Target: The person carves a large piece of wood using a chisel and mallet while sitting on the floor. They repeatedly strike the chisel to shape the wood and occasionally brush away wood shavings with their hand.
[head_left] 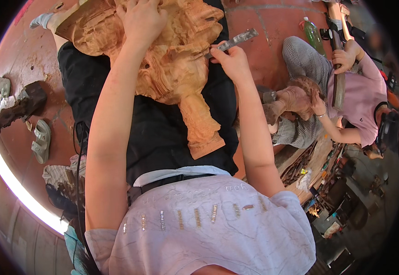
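Observation:
A large pale orange-brown wood carving (176, 64) with deep folds and ridges lies across my black-trousered lap. Its narrow, block-ended foot (202, 133) points back toward my waist. My left hand (143, 23) presses on the carving's upper part, fingers curled over it and partly cut off by the picture's edge. Beside the carving's right edge, my right hand (232, 63) pinches a flat, worn grey strip (240, 38), perhaps sandpaper. One end of the strip meets the wood near my fingertips; the other sticks out to the right.
At right, a co-worker in a pink shirt (360, 101) holds a brown carved piece (296, 101) and a long dark tool (339, 89). A green bottle (313, 36) stands behind. Sandals (41, 142) and a dark wood chunk (23, 105) lie on the red floor at left.

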Demonstrator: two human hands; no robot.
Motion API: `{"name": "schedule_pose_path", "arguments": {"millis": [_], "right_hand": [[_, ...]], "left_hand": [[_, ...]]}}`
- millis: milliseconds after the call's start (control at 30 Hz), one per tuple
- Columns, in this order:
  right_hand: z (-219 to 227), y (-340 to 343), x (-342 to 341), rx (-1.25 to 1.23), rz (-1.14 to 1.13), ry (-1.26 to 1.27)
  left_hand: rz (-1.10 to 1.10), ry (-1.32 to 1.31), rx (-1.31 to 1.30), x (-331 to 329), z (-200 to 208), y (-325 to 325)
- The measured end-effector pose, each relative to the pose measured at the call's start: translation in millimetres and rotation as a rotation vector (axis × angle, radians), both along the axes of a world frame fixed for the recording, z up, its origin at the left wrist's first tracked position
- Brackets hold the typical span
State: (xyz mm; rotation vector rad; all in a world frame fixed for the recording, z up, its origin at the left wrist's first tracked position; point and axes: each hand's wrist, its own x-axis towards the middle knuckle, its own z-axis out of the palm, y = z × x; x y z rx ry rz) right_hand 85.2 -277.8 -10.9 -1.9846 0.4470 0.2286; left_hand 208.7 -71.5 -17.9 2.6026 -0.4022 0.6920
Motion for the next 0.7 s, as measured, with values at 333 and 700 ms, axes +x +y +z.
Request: {"name": "schedule_pose_path", "arguments": {"millis": [333,700], "right_hand": [[4,2,3,0.049,-0.031,0.021],[14,-18,-2,0.324,-0.197,-0.201]], "left_hand": [[-0.009,0.065,-0.015,2,0,2],[-0.003,0.131,0.178,5,-11,5]]}}
